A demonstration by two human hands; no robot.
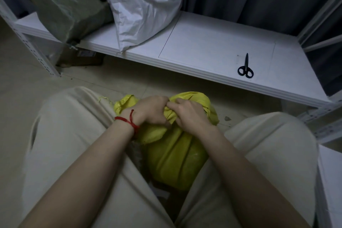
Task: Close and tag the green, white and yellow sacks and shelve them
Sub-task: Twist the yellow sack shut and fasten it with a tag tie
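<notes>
Yellow sack [175,153] stands upright between my knees, its bunched neck gripped by left hand [149,111] and right hand [187,114], curled fingers touching.

Layout: one sack on floor, two shelved.
At 6 o'clock, floor sack [175,153] between the knees; left hand [149,111] and right hand [188,114] grip its neck, touching. Behind it, shelf board [212,46] carries end sack [68,5] at 10, second sack [142,5] against it at 11, scissors [245,67] at 2, well apart.
</notes>
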